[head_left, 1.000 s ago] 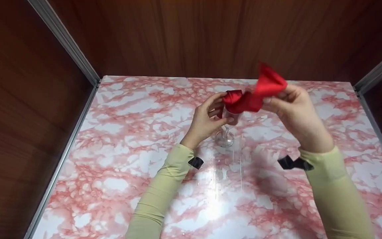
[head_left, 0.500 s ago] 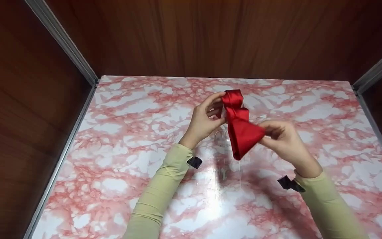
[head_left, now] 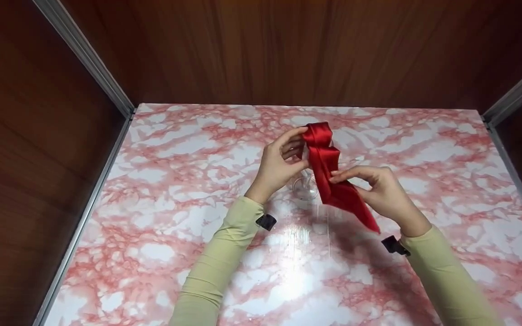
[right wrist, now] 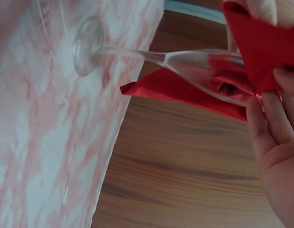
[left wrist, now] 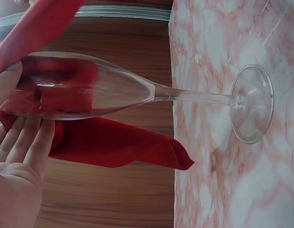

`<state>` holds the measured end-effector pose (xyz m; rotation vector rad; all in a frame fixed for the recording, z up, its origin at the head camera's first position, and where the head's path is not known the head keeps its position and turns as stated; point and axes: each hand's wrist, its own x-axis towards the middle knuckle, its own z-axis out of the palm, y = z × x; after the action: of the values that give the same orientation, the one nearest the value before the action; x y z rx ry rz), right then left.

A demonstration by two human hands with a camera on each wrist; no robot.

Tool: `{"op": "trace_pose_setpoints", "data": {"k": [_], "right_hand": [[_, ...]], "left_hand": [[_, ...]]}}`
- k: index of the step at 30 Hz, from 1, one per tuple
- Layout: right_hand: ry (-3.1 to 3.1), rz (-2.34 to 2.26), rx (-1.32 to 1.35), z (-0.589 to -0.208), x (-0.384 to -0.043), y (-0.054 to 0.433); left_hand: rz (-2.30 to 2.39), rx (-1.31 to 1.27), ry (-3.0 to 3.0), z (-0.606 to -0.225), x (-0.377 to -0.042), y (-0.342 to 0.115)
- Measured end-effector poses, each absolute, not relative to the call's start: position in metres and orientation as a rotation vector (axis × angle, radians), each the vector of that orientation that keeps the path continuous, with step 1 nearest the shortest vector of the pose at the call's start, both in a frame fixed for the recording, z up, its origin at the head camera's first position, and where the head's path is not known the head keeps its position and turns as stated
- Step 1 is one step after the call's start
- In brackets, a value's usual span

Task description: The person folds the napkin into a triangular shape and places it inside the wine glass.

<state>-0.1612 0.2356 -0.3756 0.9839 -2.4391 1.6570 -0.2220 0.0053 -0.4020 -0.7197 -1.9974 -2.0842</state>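
Observation:
A clear champagne flute [left wrist: 125, 90] stands upright on its round foot on the table. A red satin napkin [head_left: 322, 154] is stuffed into its bowl, with folded ends hanging outside the rim on the near and far sides. My left hand [head_left: 277, 163] holds the upper bowl, thumb on one side and fingers on the other, against glass and cloth. From the right, my right hand [head_left: 385, 194] pinches the near end of the napkin between thumb and fingers. A pointed tip of that end hangs below the right hand. In the head view the cloth hides most of the bowl.
The table [head_left: 161, 253] has a pink and white marbled top. Brown wood-grain panels [head_left: 252, 54] rise at the back and sides, with metal strips [head_left: 93, 59] at the corners. Light reflects off the tabletop in front of the flute.
My right hand has brought the napkin's end from raised at the right down over the flute's near side, then shifted its grip on it. The left hand stays at the bowl.

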Motion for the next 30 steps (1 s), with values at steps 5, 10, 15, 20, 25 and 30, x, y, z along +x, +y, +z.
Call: {"op": "trace_pose_setpoints", "data": {"k": [5, 10, 15, 20, 25, 30], "right_hand": [[-2.432, 1.664, 0.988, -0.371, -0.16, 0.231], [-2.409, 1.756, 0.96, -0.381, -0.166, 0.234], [-2.318, 1.948, 0.868, -0.395, -0.171, 0.236], [-2.29, 1.967, 0.828, -0.393, -0.168, 0.231], [-2.242, 2.065, 0.746, -0.383, -0.156, 0.218], [-2.156, 2.203, 0.675, -0.375, -0.141, 0.207]], "left_hand": [[-2.057, -0.755, -2.014, -0.413, -0.228, 0.005], [-2.119, -0.793, -2.028, -0.412, -0.226, 0.002], [-2.146, -0.83, -2.044, -0.401, -0.217, -0.001], [-2.127, -0.82, -2.037, -0.392, -0.211, -0.002], [-2.114, -0.799, -2.012, -0.392, -0.208, 0.001], [-2.096, -0.782, -1.997, -0.392, -0.205, 0.002]]}}
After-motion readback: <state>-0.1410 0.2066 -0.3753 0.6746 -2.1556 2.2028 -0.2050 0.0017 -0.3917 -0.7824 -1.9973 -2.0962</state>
